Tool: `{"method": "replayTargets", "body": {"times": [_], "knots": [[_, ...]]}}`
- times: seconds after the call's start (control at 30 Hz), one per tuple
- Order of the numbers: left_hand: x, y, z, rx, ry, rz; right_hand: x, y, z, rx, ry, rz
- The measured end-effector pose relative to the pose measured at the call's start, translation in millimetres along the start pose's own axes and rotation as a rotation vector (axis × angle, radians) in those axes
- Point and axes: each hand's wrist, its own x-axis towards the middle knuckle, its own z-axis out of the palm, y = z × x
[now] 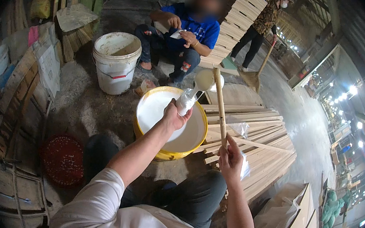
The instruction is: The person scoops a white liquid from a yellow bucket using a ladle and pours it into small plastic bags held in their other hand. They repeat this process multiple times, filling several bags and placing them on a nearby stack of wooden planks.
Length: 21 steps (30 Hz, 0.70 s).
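Note:
My left hand point(177, 117) is closed around a small clear plastic bag point(186, 102) with white stuff in it, above the yellow-rimmed bucket point(204, 124). White liquid point(158, 107) fills much of that bucket. In my right hand point(231, 160) is the wooden handle of a long ladle point(220, 105). Its pale cup point(205, 79) is raised beyond the bucket's far side, next to the bag's upper end. A thin white streak shows between cup and bag; whether liquid is flowing is hard to make out.
Wooden strips point(255, 144) lie stacked right of the bucket. A white pail point(115, 69) stands at the far left, a red basket point(62, 159) nearer. A seated person point(200, 27) in blue handles a small white item. Another person point(263, 24) holds a broom point(253, 79). Cardboard point(296, 219) stands at the near right.

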Motion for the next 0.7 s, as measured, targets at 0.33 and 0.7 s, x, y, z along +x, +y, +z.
{"method": "replayTargets", "body": {"times": [0.33, 0.7], "knots": [[0.5, -8.0, 3.8, 0.043, 0.021, 0.018, -0.3, -21.4, -2.8, 0.092, -0.05, 0.102], [-9.1, 20.0, -1.6, 0.016, -0.056, 0.025, 6.6, 2.8, 4.7, 0.352, -0.091, 0.328]]}}
